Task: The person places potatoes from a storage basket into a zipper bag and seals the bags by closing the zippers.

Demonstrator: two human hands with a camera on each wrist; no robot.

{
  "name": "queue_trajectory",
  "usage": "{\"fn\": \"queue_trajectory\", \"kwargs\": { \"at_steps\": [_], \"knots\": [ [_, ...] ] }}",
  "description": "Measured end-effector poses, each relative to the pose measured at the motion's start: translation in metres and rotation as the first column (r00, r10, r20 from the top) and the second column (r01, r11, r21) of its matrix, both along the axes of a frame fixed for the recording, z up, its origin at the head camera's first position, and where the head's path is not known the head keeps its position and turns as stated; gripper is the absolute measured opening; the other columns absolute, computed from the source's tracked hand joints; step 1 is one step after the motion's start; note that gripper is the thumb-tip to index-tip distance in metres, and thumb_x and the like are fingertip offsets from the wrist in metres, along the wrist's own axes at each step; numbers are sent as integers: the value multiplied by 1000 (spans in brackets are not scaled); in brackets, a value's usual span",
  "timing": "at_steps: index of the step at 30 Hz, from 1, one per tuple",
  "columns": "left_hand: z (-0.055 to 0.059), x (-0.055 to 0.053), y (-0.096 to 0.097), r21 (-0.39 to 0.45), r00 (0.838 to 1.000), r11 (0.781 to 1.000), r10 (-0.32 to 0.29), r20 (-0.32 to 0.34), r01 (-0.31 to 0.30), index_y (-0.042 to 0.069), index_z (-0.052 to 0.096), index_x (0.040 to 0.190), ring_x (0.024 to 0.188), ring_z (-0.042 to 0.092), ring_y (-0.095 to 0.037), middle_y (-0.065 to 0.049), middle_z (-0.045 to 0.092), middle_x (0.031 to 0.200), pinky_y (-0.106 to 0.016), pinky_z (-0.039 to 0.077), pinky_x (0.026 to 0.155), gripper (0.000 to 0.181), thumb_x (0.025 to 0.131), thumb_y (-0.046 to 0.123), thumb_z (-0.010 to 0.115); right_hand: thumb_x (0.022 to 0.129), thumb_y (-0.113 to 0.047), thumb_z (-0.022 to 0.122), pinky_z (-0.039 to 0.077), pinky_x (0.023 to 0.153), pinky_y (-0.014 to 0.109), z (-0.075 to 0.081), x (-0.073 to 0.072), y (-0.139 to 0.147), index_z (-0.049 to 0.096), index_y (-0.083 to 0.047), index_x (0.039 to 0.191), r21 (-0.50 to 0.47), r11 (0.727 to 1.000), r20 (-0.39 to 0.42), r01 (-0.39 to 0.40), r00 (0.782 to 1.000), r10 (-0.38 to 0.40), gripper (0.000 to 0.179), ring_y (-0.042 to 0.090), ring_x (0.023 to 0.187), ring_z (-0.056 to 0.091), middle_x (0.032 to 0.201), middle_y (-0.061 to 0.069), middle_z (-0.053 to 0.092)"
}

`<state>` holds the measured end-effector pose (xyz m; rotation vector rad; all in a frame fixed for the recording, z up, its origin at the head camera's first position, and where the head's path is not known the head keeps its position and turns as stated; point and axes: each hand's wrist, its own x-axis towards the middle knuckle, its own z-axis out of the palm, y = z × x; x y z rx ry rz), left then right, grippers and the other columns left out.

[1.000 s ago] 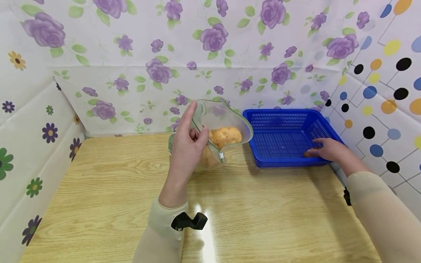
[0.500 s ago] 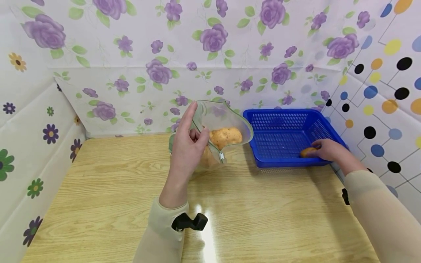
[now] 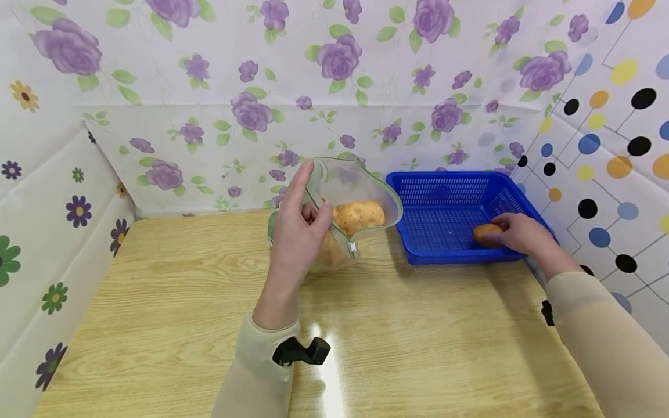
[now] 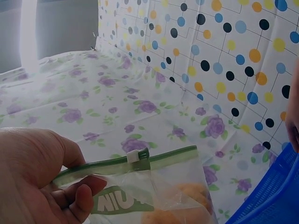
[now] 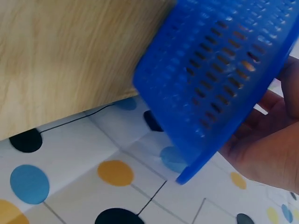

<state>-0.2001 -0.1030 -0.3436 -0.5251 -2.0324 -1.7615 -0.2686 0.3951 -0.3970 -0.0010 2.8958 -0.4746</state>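
My left hand (image 3: 300, 226) pinches the rim of a clear zip bag (image 3: 360, 174) with green edging and a white slider (image 4: 133, 156). The bag's mouth gapes toward the right. Inside it lie potatoes, one of them a pale potato (image 3: 359, 216) showing through the opening. Over at the right, my right hand (image 3: 525, 235) reaches into a blue plastic basket (image 3: 444, 256) and grips another potato (image 3: 486, 234) near the front right corner. In the right wrist view, the basket's slotted wall hides the fingertips and most of that potato.
The basket stands on a wood-grain table (image 3: 397, 337), against the back and right walls. Flowered sheeting (image 3: 209, 151) covers the back wall, dotted sheeting (image 3: 622, 191) the right one. A black wrist mount (image 3: 300, 352) sits on my left sleeve.
My right hand has raised the potato slightly from the basket's front right corner, and more of it shows now. The left hand and the zip bag have stayed in place.
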Motion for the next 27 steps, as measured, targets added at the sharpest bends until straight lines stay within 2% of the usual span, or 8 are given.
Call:
{"fn": "queue_trajectory", "kwargs": {
  "at_steps": [3, 8, 11, 20, 27],
  "knots": [
    [1, 0, 0, -4, 1000, 1000, 3, -3, -3, 14, 37, 174, 54, 31, -12, 5, 31, 178, -22, 31, 50, 73, 105, 5, 61, 110, -47, 65, 39, 109, 76, 6, 2, -8, 52, 9, 155, -20, 1000, -39, 14, 999, -15, 72, 61, 134, 49, 149, 40, 53],
    [1, -1, 1, 0, 1000, 1000, 2, -9, -2, 14, 38, 173, 54, 31, -13, 5, 32, 178, -22, 31, 50, 73, 105, 4, 62, 109, -51, 68, 47, 96, 67, 16, 7, -27, 52, 4, 158, -69, 997, -117, 21, 993, -29, 76, 51, 120, 57, 147, 36, 57],
    [2, -1, 1, 1, 1000, 1000, 0, -3, 0, 14, 38, 173, 54, 30, -13, 7, 33, 177, -22, 31, 50, 73, 105, 5, 62, 107, -54, 70, 49, 92, 63, 21, 9, -39, 53, 1, 160, -107, 994, -164, 24, 986, -41, 78, 46, 116, 59, 144, 32, 60],
    [3, 0, 1, -3, 1000, 1000, -7, -17, 7, 13, 38, 173, 53, 31, -14, 6, 33, 177, -23, 32, 49, 73, 105, 4, 63, 105, -61, 69, 47, 88, 60, 35, 18, -70, 54, -8, 163, -173, 985, -277, 6, 959, -55, 80, 45, 117, 59, 146, 27, 59],
    [1, 0, 1, 4, 1000, 1000, -13, -11, 13, 12, 37, 173, 53, 31, -13, 4, 33, 177, -23, 32, 49, 74, 105, 3, 63, 104, -54, 74, 50, 95, 63, 50, 28, -97, 58, -12, 161, -215, 976, -369, -36, 928, -47, 73, 45, 125, 59, 154, 24, 57]
  ]
}}
